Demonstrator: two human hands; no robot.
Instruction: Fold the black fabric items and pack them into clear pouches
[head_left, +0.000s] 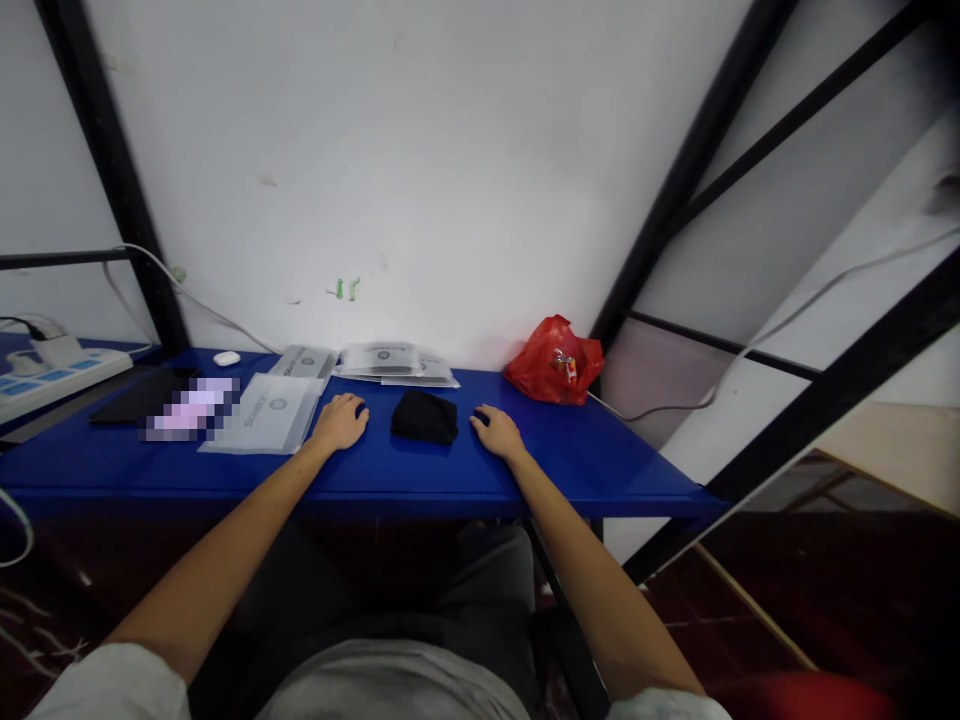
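A folded black cloth item [424,417] lies on the blue table [420,475] between my two hands. To its left, my left hand [342,421] rests on the tabletop with its fingers apart and nothing in them. On the other side my right hand [496,432] lies palm down, also empty, its thumb and fingers spread. Neither hand touches the black cloth. Close by my left hand lies a frosted plastic bag [262,415] with dark printing. What kind of cloth item it is, I cannot make out.
Several similar packets [382,360] lie along the wall. A red plastic bag [555,362] stands at the back right. Leftward are a white case [226,358], a dark flat object [127,400], a blurred-out phone-like item [191,410] and a power strip [67,375]. Black frame posts [690,170] flank the table.
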